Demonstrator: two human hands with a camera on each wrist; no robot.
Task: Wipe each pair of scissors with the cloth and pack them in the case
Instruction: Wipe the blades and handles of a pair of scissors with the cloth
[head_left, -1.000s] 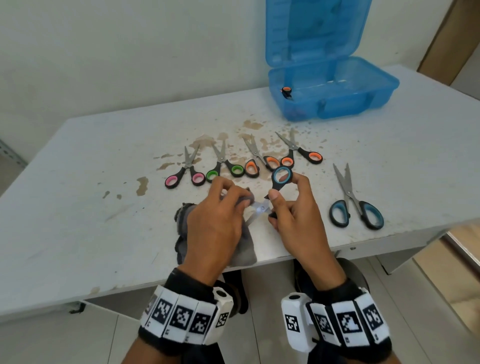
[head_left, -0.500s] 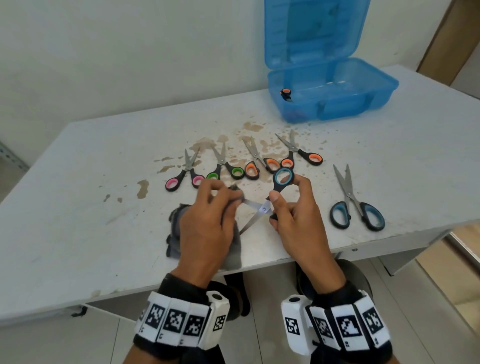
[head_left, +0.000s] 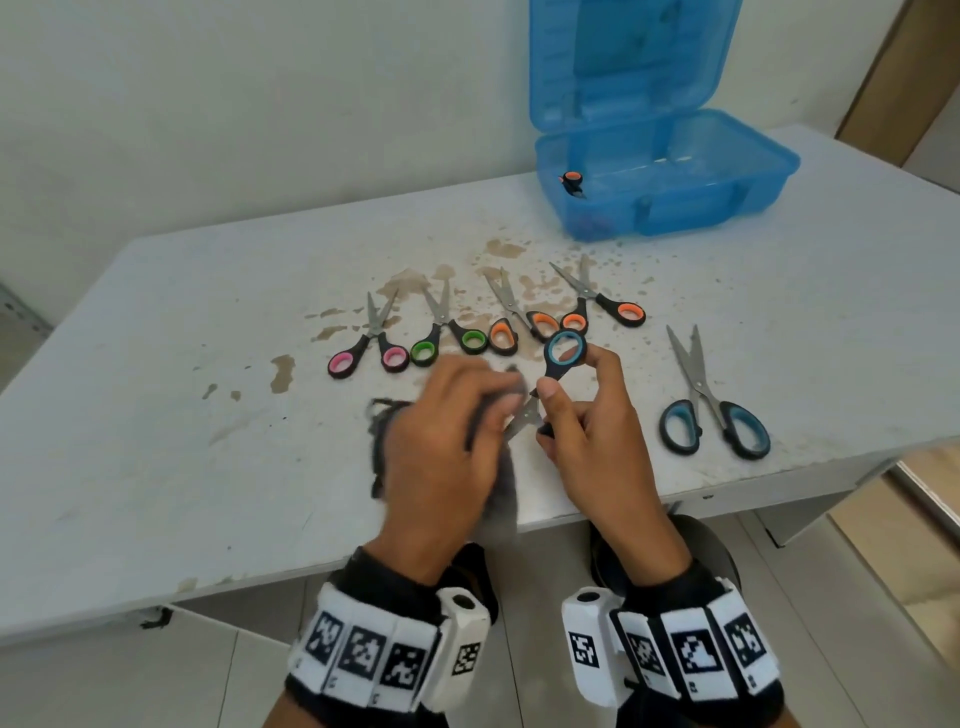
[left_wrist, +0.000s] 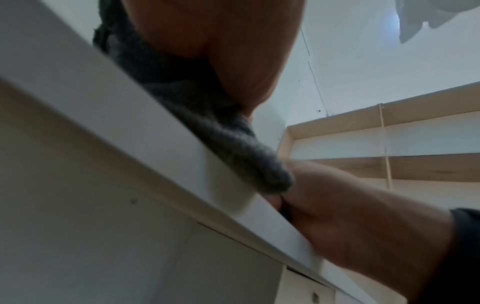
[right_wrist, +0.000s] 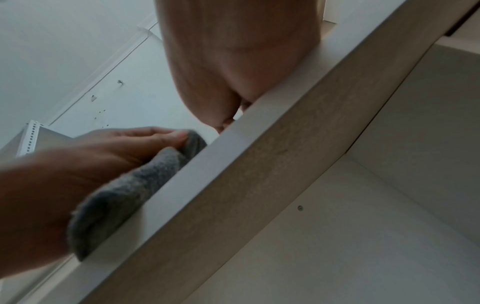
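Scissors with a blue-ringed black handle (head_left: 563, 356) are held up over the near edge of the table (head_left: 156, 467), just in front of the row lying there; that table is a pale grey top, blotched with brown stains around its middle, pushed against a plain whitish wall; a tiled floor shows under its front edge, and from the left wrist view light wooden shelving stands off to one side. Toward the back right the blue case (head_left: 727, 197) sits with its lid propped open, an orange-handled pair (head_left: 571, 182) poking up at its left end. On the table lie a pink-handled pair (head_left: 371, 348), a green-handled pair (head_left: 447, 338), two orange-handled pairs (head_left: 524, 322) side by side, and a larger blue-handled pair (head_left: 711, 410) well off to the right. The right hand (head_left: 587, 441) has its thumb and fingers curled onto the black handle, one ring sticking up above them; the left hand (head_left: 447, 441) is blurred, its fingers bent over the grey cloth (head_left: 498, 488) and pinching it against the blades, which show only as a sliver between the two hands; the cloth's tail drapes over the table edge.
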